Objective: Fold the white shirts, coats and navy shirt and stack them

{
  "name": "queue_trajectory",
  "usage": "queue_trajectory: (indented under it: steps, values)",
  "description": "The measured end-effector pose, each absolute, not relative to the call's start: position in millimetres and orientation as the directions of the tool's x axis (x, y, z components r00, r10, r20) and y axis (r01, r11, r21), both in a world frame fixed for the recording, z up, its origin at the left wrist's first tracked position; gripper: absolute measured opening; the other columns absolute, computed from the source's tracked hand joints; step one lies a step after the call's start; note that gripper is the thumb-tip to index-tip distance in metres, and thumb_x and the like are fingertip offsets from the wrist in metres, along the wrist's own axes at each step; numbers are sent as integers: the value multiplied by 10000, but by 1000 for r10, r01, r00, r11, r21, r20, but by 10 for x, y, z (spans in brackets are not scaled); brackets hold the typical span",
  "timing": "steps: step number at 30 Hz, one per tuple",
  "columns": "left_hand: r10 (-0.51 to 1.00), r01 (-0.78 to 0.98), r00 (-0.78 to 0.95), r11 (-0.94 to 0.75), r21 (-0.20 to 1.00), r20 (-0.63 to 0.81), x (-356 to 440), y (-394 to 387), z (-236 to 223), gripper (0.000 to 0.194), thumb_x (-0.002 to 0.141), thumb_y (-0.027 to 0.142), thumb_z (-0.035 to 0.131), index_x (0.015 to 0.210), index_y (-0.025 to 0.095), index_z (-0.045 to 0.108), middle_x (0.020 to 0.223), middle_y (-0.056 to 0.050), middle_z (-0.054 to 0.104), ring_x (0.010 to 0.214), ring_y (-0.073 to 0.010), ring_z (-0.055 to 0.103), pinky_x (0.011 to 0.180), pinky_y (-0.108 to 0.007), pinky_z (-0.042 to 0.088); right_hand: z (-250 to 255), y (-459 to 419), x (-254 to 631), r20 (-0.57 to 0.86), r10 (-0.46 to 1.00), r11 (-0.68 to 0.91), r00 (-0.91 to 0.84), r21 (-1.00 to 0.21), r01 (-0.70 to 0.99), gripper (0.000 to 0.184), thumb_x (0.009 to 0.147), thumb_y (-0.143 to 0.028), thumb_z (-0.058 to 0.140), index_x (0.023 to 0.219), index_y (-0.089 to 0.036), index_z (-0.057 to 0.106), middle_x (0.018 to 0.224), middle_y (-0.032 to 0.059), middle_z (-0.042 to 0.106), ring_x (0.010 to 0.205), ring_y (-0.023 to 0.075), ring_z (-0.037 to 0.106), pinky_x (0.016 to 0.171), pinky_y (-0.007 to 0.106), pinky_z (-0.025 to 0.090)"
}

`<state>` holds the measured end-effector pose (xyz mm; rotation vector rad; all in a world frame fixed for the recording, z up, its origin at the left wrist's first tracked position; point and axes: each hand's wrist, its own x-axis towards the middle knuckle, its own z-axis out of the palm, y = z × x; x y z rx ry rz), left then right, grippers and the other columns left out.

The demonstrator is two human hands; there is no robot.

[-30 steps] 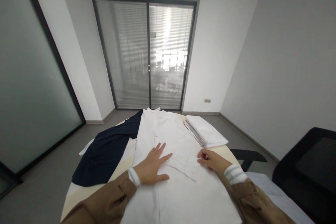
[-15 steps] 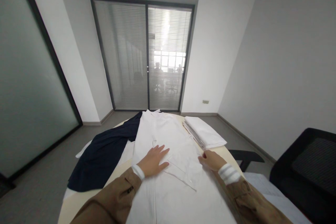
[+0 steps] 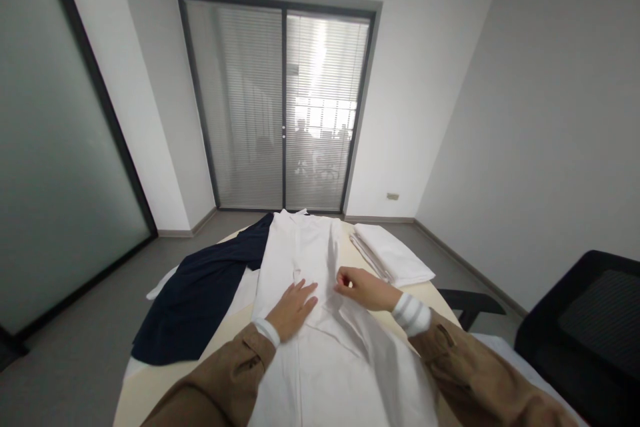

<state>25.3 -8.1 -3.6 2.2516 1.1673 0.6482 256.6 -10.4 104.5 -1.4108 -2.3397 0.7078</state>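
A long white coat [image 3: 320, 367] lies lengthwise on the table, its collar end at the far side. A front seam and a pocket edge show on it. My left hand [image 3: 292, 309] rests flat on the coat's middle, fingers spread. With thumb and fingers pinched, my right hand [image 3: 365, 287] grips the coat's right edge and holds it raised and turned inward. Below that hand the cloth stands up in a loose fold toward me. The part of the edge inside the fingers is hidden.
A folded white cloth [image 3: 395, 255] lies at the table's right. Dark navy cloth [image 3: 197, 300] spreads over white fabric on the left. The pale tabletop [image 3: 150, 390] has a rounded edge. A black chair [image 3: 590, 327] stands on the right, with light cloth on its seat.
My right hand has moved left, carrying the coat's right edge inward and up off the table. My left hand has stayed nearly in place on the coat.
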Motion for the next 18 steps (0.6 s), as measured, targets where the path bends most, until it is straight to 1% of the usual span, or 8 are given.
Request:
queue_trajectory:
  steps: [3,6,9,11,13,14,16,18]
  values:
    - [903,478,398,-354,804,162,247,-68,-14,610,1015,500,226,1522,168,287,1405,-123,561,1398,-220,401,1184,-441,259,935,-70,2269,-2,862,417,-507,-567,710,168,869,-302,580,754,-188,534,702,-21,577,630,111,460,610,240,329]
    - [943,412,299,-267,871,148,227,-71,50,672,1008,518,234,1548,122,184,1354,-145,597,1339,-222,480,1148,-414,317,699,-12,2045,-7,838,438,-546,-588,680,157,854,-277,605,750,-188,527,682,-32,558,628,108,461,608,232,335]
    - [946,384,245,-296,875,212,213,-67,91,627,996,499,296,1510,141,318,1428,-127,530,1349,-230,457,1145,-393,308,460,19,1910,-5,839,416,-544,-637,649,125,833,-238,620,774,-187,523,700,-36,560,637,104,474,612,224,353]
    - [932,400,264,-341,851,249,214,-56,82,558,997,476,292,1409,157,488,1339,-109,603,1281,-233,511,1114,-388,341,379,2,1878,-32,833,392,-552,-670,630,122,812,-214,636,860,-190,527,725,-38,564,640,104,490,612,221,365]
    - [915,436,302,-381,815,267,221,-40,49,529,999,460,270,1180,163,669,1123,-97,697,1120,-234,595,1052,-389,394,396,-43,1890,-95,811,375,-577,-674,637,258,787,-240,676,976,-192,508,742,-41,564,641,111,501,606,226,369]
    - [908,456,314,-401,794,278,226,-32,29,530,997,450,271,1056,165,713,1037,-96,710,1056,-234,609,1026,-389,411,437,-71,1908,-143,798,367,-585,-655,661,339,769,-277,705,1018,-190,492,739,-44,559,638,116,499,601,232,366]
    - [896,490,315,-435,755,312,235,-16,-7,490,980,420,317,924,164,731,992,-106,703,1025,-239,605,1007,-386,421,556,-133,1954,-258,770,364,-584,-574,734,486,711,-369,768,1054,-186,477,716,-54,536,632,124,481,591,243,350]
    - [895,521,287,-445,729,341,243,-3,-28,408,949,372,387,912,162,735,1026,-121,693,1061,-245,590,1011,-381,419,669,-193,1990,-374,715,380,-591,-501,778,579,646,-419,817,1060,-190,484,695,-69,506,626,125,458,580,244,334]
